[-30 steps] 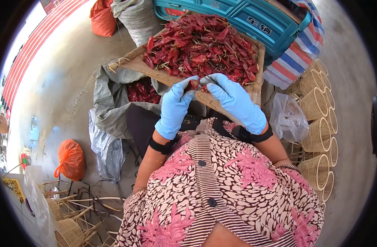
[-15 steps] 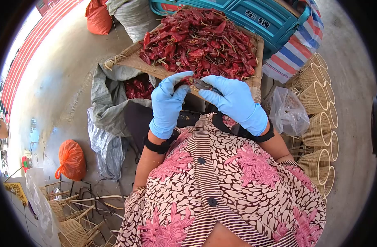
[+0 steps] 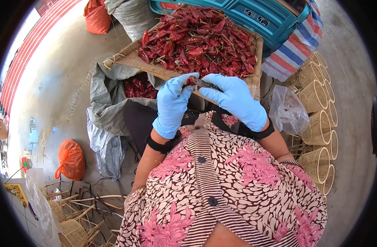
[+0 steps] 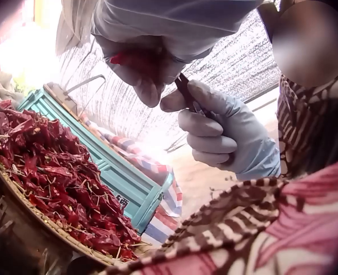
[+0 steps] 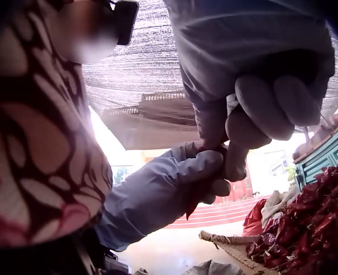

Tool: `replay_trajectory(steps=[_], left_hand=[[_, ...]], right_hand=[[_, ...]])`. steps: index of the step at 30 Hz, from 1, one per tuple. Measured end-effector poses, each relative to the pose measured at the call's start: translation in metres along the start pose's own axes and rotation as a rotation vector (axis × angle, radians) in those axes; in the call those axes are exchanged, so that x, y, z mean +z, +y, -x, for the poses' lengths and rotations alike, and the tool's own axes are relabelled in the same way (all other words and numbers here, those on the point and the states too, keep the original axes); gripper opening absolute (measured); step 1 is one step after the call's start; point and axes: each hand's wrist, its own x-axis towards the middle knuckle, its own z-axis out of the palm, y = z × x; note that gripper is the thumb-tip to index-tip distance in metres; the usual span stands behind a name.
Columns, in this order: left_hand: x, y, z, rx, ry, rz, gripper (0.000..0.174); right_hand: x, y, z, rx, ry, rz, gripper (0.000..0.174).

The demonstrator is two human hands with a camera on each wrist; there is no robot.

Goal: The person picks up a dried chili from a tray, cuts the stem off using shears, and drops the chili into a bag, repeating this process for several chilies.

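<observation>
Head view: both gloved hands meet just past the near edge of a woven tray (image 3: 136, 58), in front of the person's body.
Left hand (image 3: 170, 108): pinches a red pepper (image 3: 191, 80) between thumb and fingers, leaving one end bare towards the other hand, presumably so that end can be worked on.
Right hand (image 3: 241, 101): grips a slim dark tool (image 3: 205, 85) with thumb and forefinger, aimed at the pepper's bare end; a grip that seems chosen for fine control. Whether it is a blade or snips, and whether it touches the pepper, I cannot tell.
Gloves: pale blue on both hands, likely to keep pepper off the skin.
Pepper heap (image 3: 201, 47): piled on the tray directly ahead of the hands, probably for a short reach.
Grey-green sack (image 3: 104, 94): mouth spread wide below the tray's left side, loose peppers (image 3: 141, 85) inside; its closeness to the left hand looks deliberate.
Clear plastic bag (image 3: 288, 109): beside the right forearm, contents too blurred to name.
Wicker baskets (image 3: 316, 129): lined up on the floor at the right, apparently stored aside.
Teal truck panel (image 3: 254, 20): behind the heap, near the tray's far edge.
</observation>
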Motion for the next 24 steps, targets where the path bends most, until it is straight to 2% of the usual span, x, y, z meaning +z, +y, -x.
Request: replay_trajectory(steps=[2,3,5,6,8,11,12,14,16,17,19,21,24], left_hand=[[0.002,-0.006,-0.003,0.115,0.037,-0.041,0.025],[0.003,-0.009,-0.004,0.172,0.057,-0.061,0.026],[0.006,-0.011,0.002,0.002,0.04,0.082,0.023],[0.008,-0.01,0.004,-0.083,0.031,0.154,0.022],[0.008,-0.002,0.005,-0.133,0.018,0.21,0.019],[0.004,0.005,0.005,-0.17,-0.037,0.252,0.018],[0.003,0.006,0.006,-0.177,-0.061,0.259,0.02],[0.006,0.005,0.004,-0.015,-0.042,0.217,0.02],[0.009,-0.006,0.004,0.094,-0.085,0.168,0.021],[0.011,-0.01,0.007,0.129,-0.112,0.097,0.023],[0.013,-0.002,0.004,0.07,-0.133,0.154,0.027],[0.01,0.013,0.007,-0.15,-0.125,0.407,0.03],[0.0,0.019,0.003,-0.222,-0.139,0.451,0.027]], right_hand=[[0.005,0.002,0.0,-0.015,0.049,-0.009,0.034],[0.008,0.003,0.001,-0.084,0.121,0.029,0.033],[0.016,0.003,0.002,-0.222,0.265,0.105,0.032],[0.017,0.003,0.002,-0.232,0.277,0.081,0.031],[0.019,0.002,0.001,-0.251,0.303,0.036,0.03],[0.03,0.009,0.0,-0.225,0.295,-0.329,0.026],[0.029,0.008,0.001,-0.101,0.208,-0.504,0.024],[0.022,0.002,0.003,0.156,0.023,-0.845,0.021],[-0.008,-0.007,0.0,0.202,-0.015,-1.072,0.023],[-0.014,-0.012,-0.003,0.237,0.101,-1.096,0.026],[-0.023,-0.018,-0.004,0.174,0.114,-0.878,0.026],[-0.018,-0.016,0.001,0.093,0.124,-0.686,0.026],[-0.007,-0.001,0.007,-0.074,0.089,-0.333,0.03]])
